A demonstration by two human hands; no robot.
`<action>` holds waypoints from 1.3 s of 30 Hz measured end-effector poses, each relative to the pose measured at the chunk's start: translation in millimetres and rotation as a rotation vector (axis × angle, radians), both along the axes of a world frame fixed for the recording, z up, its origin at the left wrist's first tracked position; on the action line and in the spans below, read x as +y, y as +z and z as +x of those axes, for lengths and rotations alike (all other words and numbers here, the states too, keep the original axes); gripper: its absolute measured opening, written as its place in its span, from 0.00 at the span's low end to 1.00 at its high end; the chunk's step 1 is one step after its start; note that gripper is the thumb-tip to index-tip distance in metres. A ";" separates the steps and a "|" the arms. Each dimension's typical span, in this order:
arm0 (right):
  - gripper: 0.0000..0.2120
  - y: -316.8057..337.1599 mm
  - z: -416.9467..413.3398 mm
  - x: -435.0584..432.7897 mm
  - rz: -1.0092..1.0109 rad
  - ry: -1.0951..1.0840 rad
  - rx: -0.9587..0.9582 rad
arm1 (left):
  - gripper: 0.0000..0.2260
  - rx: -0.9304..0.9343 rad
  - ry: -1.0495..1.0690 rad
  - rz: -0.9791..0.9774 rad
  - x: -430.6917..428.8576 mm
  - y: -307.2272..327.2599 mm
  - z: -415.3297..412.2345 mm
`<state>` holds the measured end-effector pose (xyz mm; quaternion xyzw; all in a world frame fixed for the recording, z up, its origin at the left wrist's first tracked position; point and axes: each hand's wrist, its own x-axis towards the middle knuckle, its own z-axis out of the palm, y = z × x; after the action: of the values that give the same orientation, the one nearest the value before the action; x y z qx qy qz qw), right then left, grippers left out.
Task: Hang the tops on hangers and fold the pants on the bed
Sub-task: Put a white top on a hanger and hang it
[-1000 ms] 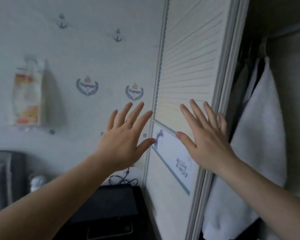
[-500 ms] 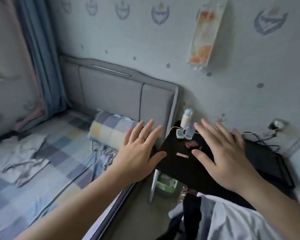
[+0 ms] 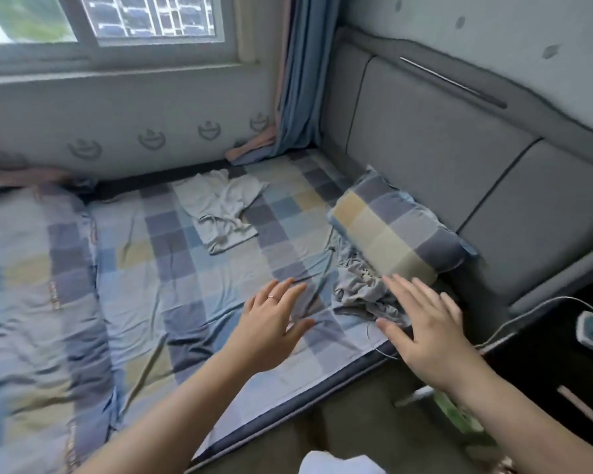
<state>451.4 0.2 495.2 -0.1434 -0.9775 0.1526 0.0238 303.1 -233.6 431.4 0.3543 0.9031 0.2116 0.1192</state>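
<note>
So we're leaning over the near edge of the bed (image 3: 144, 268) with both arms out. Our left hand (image 3: 271, 331) is hanging over the checked sheet, fingers straight and spread, holding nothing. Our right hand (image 3: 425, 333) is doing the same just to the right, palm down and empty. Its fingertips are sitting over a crumpled grey garment (image 3: 360, 292), but we can't tell if it's actually touching the cloth.

That grey heap is lying on the near right of the mattress, tucked against the near end of the checked pillow (image 3: 394, 230) by the padded headboard (image 3: 425, 138). Further back, about mid-bed, a pale garment (image 3: 220, 206) is lying flatter with a drawstring showing, so we're guessing pants or shorts. The grey one is too bunched up to call top or bottoms.

Handling-wise, we're expecting both to be thin, light and floppy, so they're going to sag and twist if we're pinching just one corner. We're thinking it's best to be gripping the waistband or shoulders with both hands, shaking the thing open, then laying it flat.
</note>
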 end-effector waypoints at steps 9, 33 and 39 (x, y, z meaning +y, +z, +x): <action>0.30 -82.0 -211.8 26.2 -0.149 0.331 -0.222 | 0.28 -0.165 0.410 -0.083 -11.6 -67.2 -114.5; 0.32 -665.7 -741.2 -67.2 -0.036 0.349 -0.001 | 0.27 0.154 0.576 -0.140 -37.4 -633.7 -599.2; 0.28 -730.5 -800.4 -70.0 0.086 0.235 0.166 | 0.17 0.369 0.748 -0.015 -23.6 -670.7 -668.1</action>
<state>-349.0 -69.8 -235.3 -0.0137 -0.9879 0.1237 0.0929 -365.0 -257.2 -239.3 0.0331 0.9773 0.1665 -0.1269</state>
